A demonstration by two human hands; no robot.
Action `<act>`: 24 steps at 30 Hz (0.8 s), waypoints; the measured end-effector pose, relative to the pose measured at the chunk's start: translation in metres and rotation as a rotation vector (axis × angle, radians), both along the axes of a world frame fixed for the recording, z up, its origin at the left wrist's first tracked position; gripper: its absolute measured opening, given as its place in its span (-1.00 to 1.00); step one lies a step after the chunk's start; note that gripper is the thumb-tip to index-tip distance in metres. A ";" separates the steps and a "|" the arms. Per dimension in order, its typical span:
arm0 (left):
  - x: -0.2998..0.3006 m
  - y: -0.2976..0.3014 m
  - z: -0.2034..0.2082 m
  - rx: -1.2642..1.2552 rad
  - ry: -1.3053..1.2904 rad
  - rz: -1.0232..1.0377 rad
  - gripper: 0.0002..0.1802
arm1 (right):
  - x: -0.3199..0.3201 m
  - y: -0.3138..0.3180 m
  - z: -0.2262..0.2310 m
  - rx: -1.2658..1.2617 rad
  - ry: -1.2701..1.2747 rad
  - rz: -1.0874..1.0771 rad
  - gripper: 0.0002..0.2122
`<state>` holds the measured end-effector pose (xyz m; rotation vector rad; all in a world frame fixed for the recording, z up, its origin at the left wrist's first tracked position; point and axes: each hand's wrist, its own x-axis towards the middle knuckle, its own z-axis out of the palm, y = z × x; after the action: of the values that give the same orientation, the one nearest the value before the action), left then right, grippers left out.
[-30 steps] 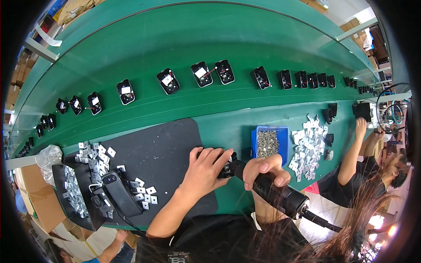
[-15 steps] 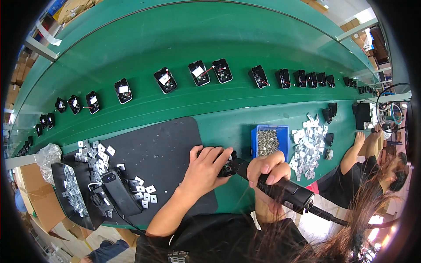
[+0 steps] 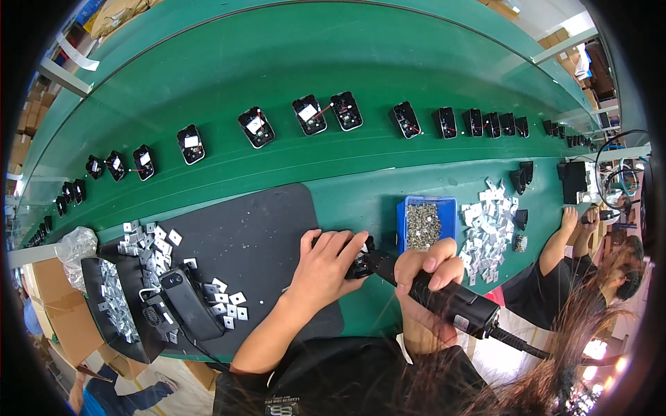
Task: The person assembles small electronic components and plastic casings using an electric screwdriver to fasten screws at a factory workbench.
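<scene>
My left hand point(image 3: 322, 272) is closed around a small black plastic housing point(image 3: 361, 258) at the right edge of the black mat, and its fingers hide most of it. My right hand point(image 3: 431, 272) grips a black corded electric screwdriver point(image 3: 461, 310). The tool lies tilted, its nose pointing left and touching or nearly touching the housing. What the bit rests on is too small to make out. Just beyond my right hand stands a blue bin point(image 3: 452, 209) holding many small metal screws point(image 3: 422, 225).
Black housings point(image 3: 257, 127) with wires stand along the green belt point(image 3: 229, 166). Silver square plates point(image 3: 489, 225) lie right of the bin, others point(image 3: 225, 305) on the black mat point(image 3: 267, 229). A black device point(image 3: 187, 298) and a plate-filled tray point(image 3: 118, 305) stand left. A co-worker point(image 3: 569, 277) sits at right.
The housings on the belt have shifted slightly left. My right hand and the screwdriver have moved very little; my left hand stays put. A passer-by at lower left shows more.
</scene>
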<state>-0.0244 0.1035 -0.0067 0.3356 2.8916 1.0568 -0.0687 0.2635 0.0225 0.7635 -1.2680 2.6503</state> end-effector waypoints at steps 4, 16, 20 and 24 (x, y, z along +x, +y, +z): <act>0.000 0.000 0.001 0.008 -0.004 0.006 -0.18 | 0.000 0.001 0.000 -0.004 0.012 -0.003 -0.33; -0.003 0.003 0.003 0.005 0.005 0.012 -0.18 | -0.007 0.008 0.003 0.015 0.011 0.045 -0.32; -0.002 0.005 0.002 0.004 0.003 0.008 -0.18 | -0.003 0.011 0.013 0.036 -0.050 0.036 -0.37; -0.004 0.006 0.003 0.011 0.008 0.010 -0.19 | -0.003 0.016 0.022 0.049 -0.025 0.037 -0.40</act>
<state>-0.0280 0.1097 -0.0039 0.3276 2.8987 1.0754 -0.0722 0.2792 0.0446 0.7704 -1.3423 2.6756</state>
